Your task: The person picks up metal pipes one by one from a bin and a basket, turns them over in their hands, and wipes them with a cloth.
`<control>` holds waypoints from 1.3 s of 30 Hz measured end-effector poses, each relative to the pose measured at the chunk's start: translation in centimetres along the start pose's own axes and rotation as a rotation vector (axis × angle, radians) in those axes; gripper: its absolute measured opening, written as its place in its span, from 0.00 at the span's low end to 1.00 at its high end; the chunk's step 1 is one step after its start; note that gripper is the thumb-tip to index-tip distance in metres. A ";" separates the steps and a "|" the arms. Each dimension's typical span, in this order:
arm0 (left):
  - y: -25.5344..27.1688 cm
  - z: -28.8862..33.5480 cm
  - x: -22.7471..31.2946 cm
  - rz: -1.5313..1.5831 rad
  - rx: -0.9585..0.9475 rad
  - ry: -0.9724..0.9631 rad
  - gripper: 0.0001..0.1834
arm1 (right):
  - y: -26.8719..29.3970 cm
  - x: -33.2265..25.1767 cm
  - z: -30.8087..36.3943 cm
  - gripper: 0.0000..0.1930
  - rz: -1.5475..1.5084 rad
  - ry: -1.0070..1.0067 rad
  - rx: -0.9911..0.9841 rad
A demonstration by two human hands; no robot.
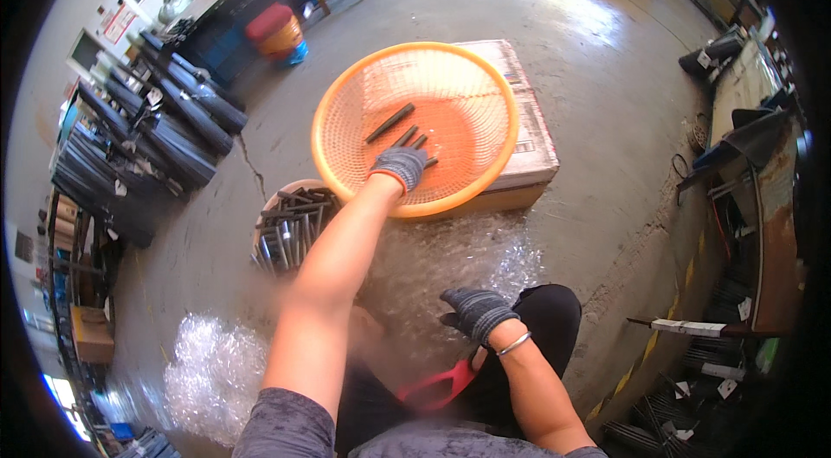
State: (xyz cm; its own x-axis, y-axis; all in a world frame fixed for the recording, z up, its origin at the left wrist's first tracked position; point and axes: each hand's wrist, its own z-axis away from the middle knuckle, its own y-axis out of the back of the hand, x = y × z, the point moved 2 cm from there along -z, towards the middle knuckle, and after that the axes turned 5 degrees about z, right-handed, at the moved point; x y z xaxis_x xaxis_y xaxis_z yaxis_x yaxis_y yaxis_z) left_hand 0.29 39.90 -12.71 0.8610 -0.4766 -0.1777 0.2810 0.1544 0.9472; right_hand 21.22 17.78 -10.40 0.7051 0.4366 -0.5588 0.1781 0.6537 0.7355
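My left hand (400, 167), in a grey knit glove with an orange cuff, reaches down into an orange plastic mesh basket (502, 146). It is closed around several short black tubes (405, 137), whose ends stick out past the fingers; the fingertips are hidden. Another black tube (390, 123) lies on the basket floor just beyond. Over my right knee, my gloved right hand (479, 313) holds nothing, its thumb apart from the fingers. Left of the basket, a round container (257, 237) is full of similar black tubes (294, 229), partly covered by my left forearm.
The basket rests tilted on a cardboard box (535, 133). Clear plastic wrap (216, 376) lies at lower left, with more in front of the box. A red piece (437, 387) shows between my legs. Bundled black tubes (147, 125) stand left; a metal-topped bench (775, 224) is right.
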 end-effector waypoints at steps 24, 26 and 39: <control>9.4 21.7 11.2 0.804 0.389 0.016 0.14 | 4.0 -3.1 2.9 0.35 -0.922 0.311 0.704; 9.5 23.4 13.3 0.885 0.260 0.011 0.16 | 2.6 -3.8 1.5 0.35 -1.122 0.528 0.563; 4.6 31.1 16.4 1.997 0.186 0.115 0.20 | 1.8 -7.9 4.3 0.10 -0.567 0.279 0.395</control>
State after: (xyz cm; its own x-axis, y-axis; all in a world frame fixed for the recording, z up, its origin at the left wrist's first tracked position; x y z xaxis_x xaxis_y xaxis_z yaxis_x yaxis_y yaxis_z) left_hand 2.46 5.88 -2.95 -0.1336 0.2681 0.9541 -0.9564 0.2175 -0.1950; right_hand 18.88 12.85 -2.99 0.2404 0.2740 -0.9312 0.7330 0.5777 0.3592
